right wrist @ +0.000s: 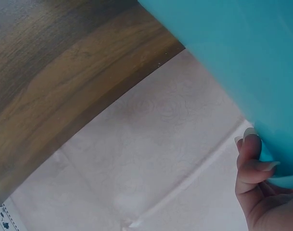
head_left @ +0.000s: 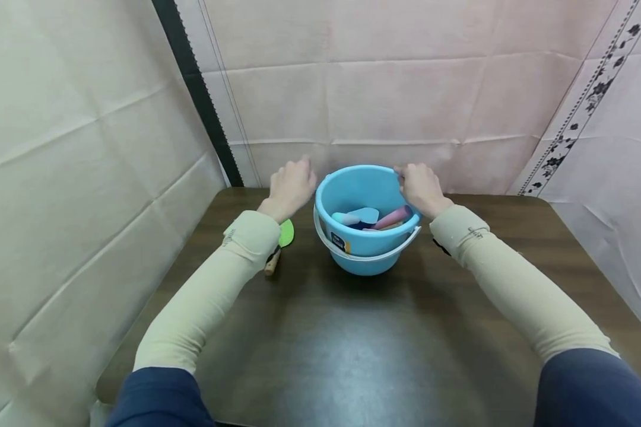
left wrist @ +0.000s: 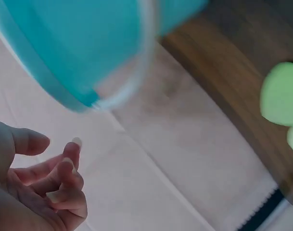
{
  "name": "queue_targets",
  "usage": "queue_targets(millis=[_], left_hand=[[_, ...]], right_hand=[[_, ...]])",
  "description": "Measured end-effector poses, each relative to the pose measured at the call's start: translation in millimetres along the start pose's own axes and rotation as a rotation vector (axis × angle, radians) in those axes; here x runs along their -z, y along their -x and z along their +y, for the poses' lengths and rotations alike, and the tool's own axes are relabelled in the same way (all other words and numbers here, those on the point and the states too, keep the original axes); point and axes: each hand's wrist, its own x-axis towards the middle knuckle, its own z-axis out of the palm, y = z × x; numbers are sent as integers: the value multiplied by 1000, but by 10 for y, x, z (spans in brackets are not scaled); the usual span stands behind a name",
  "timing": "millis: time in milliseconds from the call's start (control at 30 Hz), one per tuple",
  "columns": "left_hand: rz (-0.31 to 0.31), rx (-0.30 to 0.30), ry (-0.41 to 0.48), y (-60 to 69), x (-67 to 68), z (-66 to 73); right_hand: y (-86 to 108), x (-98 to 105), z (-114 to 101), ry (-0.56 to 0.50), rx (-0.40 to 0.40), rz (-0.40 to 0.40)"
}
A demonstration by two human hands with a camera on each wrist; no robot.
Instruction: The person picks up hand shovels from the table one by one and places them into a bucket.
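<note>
Dark brown wood-grained bench (head_left: 320, 350), glossy under a patch of light, spreads from the bottom of the frame up to its middle. Nearest are two navy-blue fabric sleeves (head_left: 157, 397), one at the lower left and one at the lower right, each giving way to a close-fitting cream forearm cover (head_left: 192, 311).

At the left centre, partly hidden behind the person's left forearm, lie a flat lime-green piece (head_left: 286, 232) and, just below it, a short tan stub (head_left: 271, 265); whether the two are joined cannot be told. A round sky-blue plastic bucket (head_left: 376, 244) is at the centre of the frame, mouth up, with a pale blue curved handle (head_left: 342, 251) lowered across its front and a small dark label (head_left: 340, 242) on its side. Inside it are a light blue flat piece (head_left: 365, 214), a pale turquoise rounded piece (head_left: 345, 219) and a mauve rod-like piece (head_left: 393, 217).

Left of the rim, the left hand (head_left: 290, 187) holds nothing, its fingers loosely bent and the thumb apart from them. Opposite, the right hand (head_left: 423, 188) grips the bucket's upper-right rim with curled fingers.

Beyond, creased pale pinkish cloth (head_left: 406, 101) fills the upper frame, between a black strip (head_left: 197, 89) at upper left and a black-and-white floral border (head_left: 582, 112) at upper right.
</note>
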Motion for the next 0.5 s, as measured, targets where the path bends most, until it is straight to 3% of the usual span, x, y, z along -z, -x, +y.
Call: queue_targets(millis=[100, 267, 500], left_hand=[[-17, 53, -45, 82, 0, -215], [-104, 138, -91, 231, -70, -527], [-307, 186, -183, 578, -519, -806]], right_hand=[[13, 1, 10, -5, 4, -3], [28, 11, 9, -8, -4, -16], [34, 2, 0, -9, 2, -9]])
